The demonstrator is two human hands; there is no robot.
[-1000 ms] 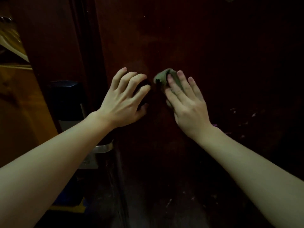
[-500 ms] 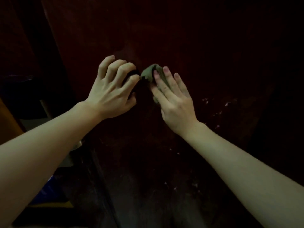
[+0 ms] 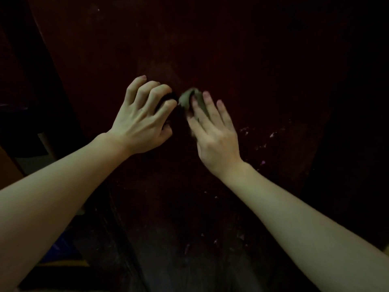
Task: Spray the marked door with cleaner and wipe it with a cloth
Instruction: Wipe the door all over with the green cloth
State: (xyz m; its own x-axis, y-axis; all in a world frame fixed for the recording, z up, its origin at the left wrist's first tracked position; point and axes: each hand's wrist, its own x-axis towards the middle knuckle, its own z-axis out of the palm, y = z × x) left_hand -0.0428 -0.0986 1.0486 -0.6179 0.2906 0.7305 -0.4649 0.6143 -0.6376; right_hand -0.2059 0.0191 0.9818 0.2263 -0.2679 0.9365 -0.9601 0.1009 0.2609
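A dark reddish-brown door (image 3: 231, 60) fills most of the view, dimly lit, its wood nearly black toward the right edge and the top corners. Pale flecks and smears (image 3: 259, 140) are scattered over its surface to the right of the hands and lower down, toward the near bottom of the panel.

The right hand (image 3: 212, 131) lies flat against the door with its fingers straight and spread, pressing a small greenish cloth (image 3: 189, 98) onto the wood; the cloth bunches out past the fingertips at the far left of that hand, and its grip is a flat press, not a curl. The left hand (image 3: 143, 121) sits just beside it, fingers curled like a claw over something dark (image 3: 168, 100) that cannot be made out in the gloom. Whether that grip is grasping an object or only bracing fingertips on the door cannot be told. The two hands are nearly touching at the cloth.

Both forearms are bare and reach in from the near corners.

At the left, beyond the door's edge, the room is very dark: a pale patch (image 3: 31, 165) and a strip of orange-brown surface (image 3: 8, 165) show at mid-height, and something blue (image 3: 61, 247) lies low near the left forearm.
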